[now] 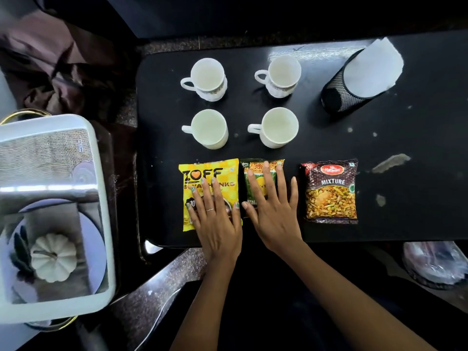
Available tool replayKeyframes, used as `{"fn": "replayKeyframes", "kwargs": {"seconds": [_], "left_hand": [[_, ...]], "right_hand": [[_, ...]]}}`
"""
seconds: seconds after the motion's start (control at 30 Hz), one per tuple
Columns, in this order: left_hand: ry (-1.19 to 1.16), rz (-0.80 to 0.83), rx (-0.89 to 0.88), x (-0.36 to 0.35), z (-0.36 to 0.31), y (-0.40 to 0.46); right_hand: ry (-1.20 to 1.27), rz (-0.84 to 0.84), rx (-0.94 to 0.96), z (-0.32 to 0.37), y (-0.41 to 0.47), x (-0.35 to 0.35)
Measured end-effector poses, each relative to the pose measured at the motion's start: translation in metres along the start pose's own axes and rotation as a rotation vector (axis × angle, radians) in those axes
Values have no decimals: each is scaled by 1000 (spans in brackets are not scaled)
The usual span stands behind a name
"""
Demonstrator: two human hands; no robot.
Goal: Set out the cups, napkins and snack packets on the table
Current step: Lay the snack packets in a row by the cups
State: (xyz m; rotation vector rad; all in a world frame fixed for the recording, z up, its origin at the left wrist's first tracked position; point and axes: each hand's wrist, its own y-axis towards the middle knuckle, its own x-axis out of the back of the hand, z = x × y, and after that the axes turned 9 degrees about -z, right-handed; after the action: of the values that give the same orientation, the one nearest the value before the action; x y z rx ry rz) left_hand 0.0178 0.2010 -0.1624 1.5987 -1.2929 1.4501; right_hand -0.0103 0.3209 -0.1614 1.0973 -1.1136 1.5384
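Several white cups stand on the black table (329, 138), two at the back (207, 78) (281, 74) and two nearer (209, 127) (277, 126). Three snack packets lie in a row along the front: a yellow packet (202, 173), a green packet (255, 171) and a dark red Mixture packet (330, 191). My left hand (215, 219) rests flat with straight fingers on the yellow packet. My right hand (272, 206) lies flat on the green packet. White napkins (372, 65) stick out of a black mesh holder (347, 95) at the back right.
A white-rimmed mirrored tray (50, 214) sits to the left of the table, reflecting a small white pumpkin. Brown cloth (50, 59) lies at the back left. A plastic-wrapped item (435, 264) lies beyond the front right edge. Pale scuffs mark the table's right side.
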Motion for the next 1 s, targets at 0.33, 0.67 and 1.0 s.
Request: {"fn": "replayKeyframes", "kwargs": {"seconds": [0.33, 0.67, 1.0], "left_hand": [[-32, -57, 4, 5, -4, -1], [-46, 13, -190, 5, -33, 12], [-24, 59, -150, 0, -23, 15]], "right_hand": [[46, -97, -71, -3, 2, 14], [15, -111, -495, -81, -6, 22], [142, -72, -500, -53, 6, 15]]}}
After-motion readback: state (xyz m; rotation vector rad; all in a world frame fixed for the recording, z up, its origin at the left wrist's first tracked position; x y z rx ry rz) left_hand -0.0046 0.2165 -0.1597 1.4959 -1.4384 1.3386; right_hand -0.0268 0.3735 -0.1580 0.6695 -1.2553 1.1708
